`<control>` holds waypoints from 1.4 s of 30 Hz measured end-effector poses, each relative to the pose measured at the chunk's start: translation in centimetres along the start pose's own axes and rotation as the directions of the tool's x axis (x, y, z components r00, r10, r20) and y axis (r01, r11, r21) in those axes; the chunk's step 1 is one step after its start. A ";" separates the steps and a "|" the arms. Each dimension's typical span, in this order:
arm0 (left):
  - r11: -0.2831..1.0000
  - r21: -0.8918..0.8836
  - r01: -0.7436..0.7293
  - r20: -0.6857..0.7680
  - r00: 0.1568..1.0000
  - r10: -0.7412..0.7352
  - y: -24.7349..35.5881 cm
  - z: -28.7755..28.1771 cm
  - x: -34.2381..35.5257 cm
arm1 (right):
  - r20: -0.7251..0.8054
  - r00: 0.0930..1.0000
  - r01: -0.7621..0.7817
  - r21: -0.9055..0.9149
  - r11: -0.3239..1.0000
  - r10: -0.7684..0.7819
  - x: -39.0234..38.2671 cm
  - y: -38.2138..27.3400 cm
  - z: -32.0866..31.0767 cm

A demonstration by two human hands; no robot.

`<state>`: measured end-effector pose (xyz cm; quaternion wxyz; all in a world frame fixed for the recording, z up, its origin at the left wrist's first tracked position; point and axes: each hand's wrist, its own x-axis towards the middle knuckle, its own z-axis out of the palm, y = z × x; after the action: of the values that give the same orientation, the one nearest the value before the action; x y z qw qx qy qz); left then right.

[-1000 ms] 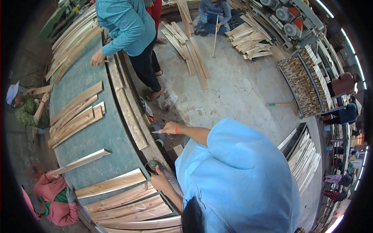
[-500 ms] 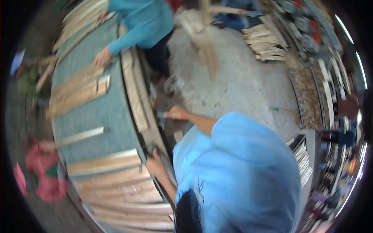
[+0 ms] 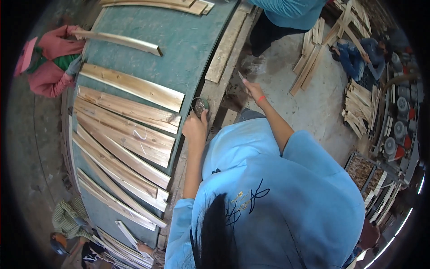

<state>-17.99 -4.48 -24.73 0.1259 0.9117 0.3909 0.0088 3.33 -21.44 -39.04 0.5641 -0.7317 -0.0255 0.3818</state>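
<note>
My left hand is closed around the edge of a small round dark bowl at the table's near edge. Something grey-brown and crusty shows inside it. Out to the right of the table, my right hand is closed on a thin flat-bladed tool, its tip pointing up and away; the handle is hidden in my fingers. Beside my left hand, several wooden boards lie across the green tabletop. The closest are a pale board and a wider board with a chalk mark.
Across the table a person in pink touches a narrow board. Another person in teal stands at the far end. Wood piles lie on the floor at right, near a seated person. More people work at the lower left.
My view has swung round, so the table and boards now sit higher and more upright in it. The bowl and the flat-bladed tool stay in my hands.
</note>
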 end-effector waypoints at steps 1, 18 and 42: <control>1.000 -0.003 0.017 0.002 1.000 -0.017 0.2 0.0 0.0 | 0.013 1.000 -0.005 -0.011 1.000 0.005 0.3 -1.8 0.9; 0.996 -0.080 -0.046 -0.090 0.995 0.039 -0.4 0.4 0.3 | 0.048 0.999 0.027 -0.038 0.999 -0.025 -0.3 -1.6 1.8; 0.946 -0.323 -0.018 -0.073 0.997 -0.006 -0.7 0.1 -0.3 | -0.064 0.993 0.092 -0.153 0.984 -0.102 0.5 -1.7 1.8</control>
<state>-18.67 -4.26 -24.91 0.2593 0.8791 0.3856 0.1063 3.33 -19.16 -38.06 0.5260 -0.7831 -0.0697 0.3245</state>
